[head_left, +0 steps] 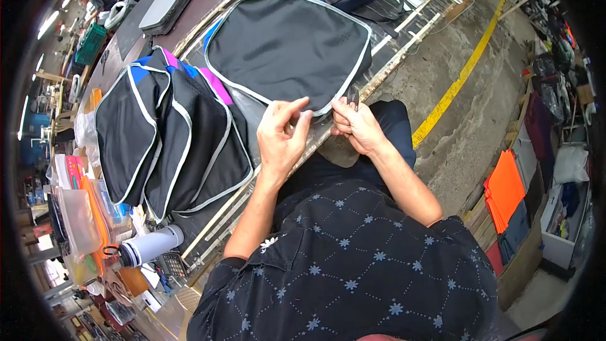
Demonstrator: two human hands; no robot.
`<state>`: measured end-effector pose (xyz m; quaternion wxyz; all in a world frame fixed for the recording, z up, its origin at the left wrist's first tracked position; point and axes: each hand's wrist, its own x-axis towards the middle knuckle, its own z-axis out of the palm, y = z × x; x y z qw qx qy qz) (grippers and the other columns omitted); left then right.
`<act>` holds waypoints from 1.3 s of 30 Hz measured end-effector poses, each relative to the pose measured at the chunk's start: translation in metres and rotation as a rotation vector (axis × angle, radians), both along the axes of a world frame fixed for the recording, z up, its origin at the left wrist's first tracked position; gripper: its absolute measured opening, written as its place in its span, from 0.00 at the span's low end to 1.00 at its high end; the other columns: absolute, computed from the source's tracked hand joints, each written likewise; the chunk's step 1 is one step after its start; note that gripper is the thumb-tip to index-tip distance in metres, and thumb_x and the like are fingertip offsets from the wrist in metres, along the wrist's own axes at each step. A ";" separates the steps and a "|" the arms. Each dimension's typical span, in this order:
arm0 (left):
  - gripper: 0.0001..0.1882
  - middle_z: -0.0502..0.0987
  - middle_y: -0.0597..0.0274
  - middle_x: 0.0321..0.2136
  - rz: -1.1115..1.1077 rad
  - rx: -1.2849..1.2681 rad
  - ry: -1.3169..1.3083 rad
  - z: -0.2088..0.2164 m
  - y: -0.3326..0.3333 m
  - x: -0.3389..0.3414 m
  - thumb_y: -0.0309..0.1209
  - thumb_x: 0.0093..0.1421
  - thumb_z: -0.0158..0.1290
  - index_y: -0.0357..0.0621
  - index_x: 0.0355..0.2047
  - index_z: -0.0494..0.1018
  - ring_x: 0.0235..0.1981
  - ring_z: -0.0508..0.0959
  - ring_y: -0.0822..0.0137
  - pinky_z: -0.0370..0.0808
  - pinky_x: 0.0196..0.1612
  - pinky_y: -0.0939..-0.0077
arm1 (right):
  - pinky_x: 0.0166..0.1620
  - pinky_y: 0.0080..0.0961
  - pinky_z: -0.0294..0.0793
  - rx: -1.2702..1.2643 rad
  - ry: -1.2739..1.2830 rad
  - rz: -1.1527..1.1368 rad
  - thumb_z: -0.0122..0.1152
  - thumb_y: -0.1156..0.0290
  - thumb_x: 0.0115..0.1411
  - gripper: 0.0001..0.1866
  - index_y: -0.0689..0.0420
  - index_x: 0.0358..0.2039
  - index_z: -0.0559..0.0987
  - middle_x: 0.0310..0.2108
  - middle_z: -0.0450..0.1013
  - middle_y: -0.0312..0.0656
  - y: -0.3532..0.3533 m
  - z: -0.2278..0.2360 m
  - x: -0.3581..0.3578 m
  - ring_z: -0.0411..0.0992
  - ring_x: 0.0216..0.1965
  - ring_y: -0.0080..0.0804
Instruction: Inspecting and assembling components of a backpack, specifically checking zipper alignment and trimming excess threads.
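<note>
Right hand (pixel 358 127) pinches thumb and finger together at the near edge of a big black cloth panel (pixel 290 50), with a small dark pointed tool (pixel 353 96) in its grip. The panel lies on the table (pixel 214 230), flat and soft, round at the corners, with thin grey trim (pixel 217 14). More floppy black panels (pixel 126 132) bunch up on its left. Left hand (pixel 284 136) curls near that edge, thumb and pointing finger a little apart.

Shows matt cloth on the black panel (pixel 290 50), smooth sheen on the bottle (pixel 154 244), rough concrete on the floor (pixel 435 69)
</note>
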<state>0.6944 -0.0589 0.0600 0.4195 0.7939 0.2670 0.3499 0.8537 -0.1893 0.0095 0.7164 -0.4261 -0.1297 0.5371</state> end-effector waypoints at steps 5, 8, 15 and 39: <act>0.12 0.82 0.62 0.36 -0.102 0.189 0.084 0.009 0.001 0.010 0.26 0.61 0.71 0.48 0.46 0.89 0.29 0.80 0.69 0.77 0.31 0.74 | 0.33 0.22 0.69 0.024 -0.132 -0.040 0.65 0.62 0.76 0.11 0.49 0.35 0.77 0.22 0.62 0.21 -0.004 0.001 0.001 0.57 0.21 0.13; 0.10 0.82 0.62 0.36 -0.122 0.259 0.109 0.006 0.004 0.014 0.26 0.62 0.70 0.48 0.44 0.88 0.29 0.82 0.67 0.78 0.30 0.72 | 0.32 0.20 0.68 0.027 -0.209 -0.034 0.66 0.63 0.75 0.11 0.53 0.36 0.79 0.24 0.66 0.23 -0.004 -0.001 0.003 0.61 0.24 0.13; 0.04 0.79 0.65 0.32 -0.178 0.058 0.091 -0.001 0.012 0.020 0.26 0.70 0.63 0.38 0.39 0.80 0.29 0.76 0.75 0.74 0.34 0.78 | 0.31 0.18 0.69 -0.038 -0.346 -0.098 0.67 0.63 0.74 0.10 0.57 0.42 0.83 0.27 0.71 0.25 -0.005 -0.007 -0.001 0.68 0.26 0.14; 0.07 0.76 0.60 0.32 -0.156 -0.222 0.122 -0.005 -0.003 0.015 0.29 0.71 0.60 0.36 0.39 0.79 0.26 0.75 0.70 0.74 0.33 0.70 | 0.35 0.31 0.80 -0.301 -1.382 -0.188 0.76 0.68 0.62 0.11 0.59 0.42 0.87 0.32 0.85 0.46 -0.019 0.066 -0.017 0.84 0.30 0.36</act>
